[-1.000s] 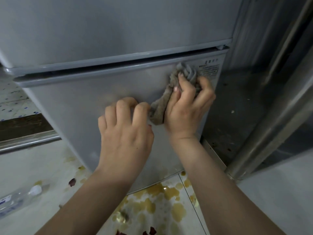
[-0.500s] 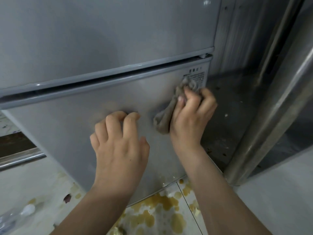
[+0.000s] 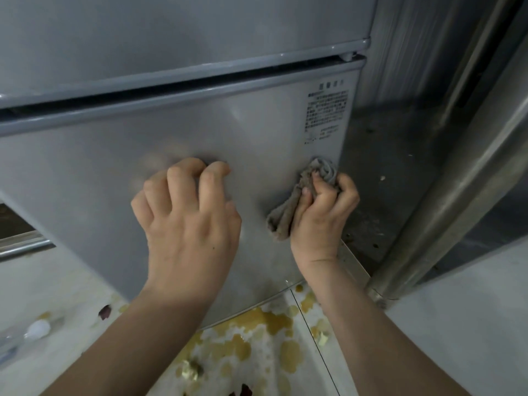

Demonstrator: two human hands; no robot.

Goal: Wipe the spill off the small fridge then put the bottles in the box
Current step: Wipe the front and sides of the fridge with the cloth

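The small grey fridge [image 3: 120, 155] fills the upper view, with a printed label near the right edge of its lower door. My right hand [image 3: 321, 215] grips a bunched grey-brown cloth [image 3: 288, 215] and presses it against the lower door's right side, below the label. My left hand [image 3: 188, 221] rests on the middle of the same door with its fingers curled and its fingertips on the metal. It holds nothing. A clear plastic bottle with a white cap [image 3: 31, 331] lies on the floor at the lower left, partly cut off by the frame.
Yellow-brown liquid is pooled on the pale floor tiles [image 3: 257, 332] under the fridge's front edge, with dark red bits nearby. A steel post [image 3: 445, 195] and a dirty metal panel stand close on the right. A low metal rail [image 3: 25, 247] runs at the left.
My right hand has slid the cloth down the door, from beside the label to below it. The left hand has stayed pressed on the door.
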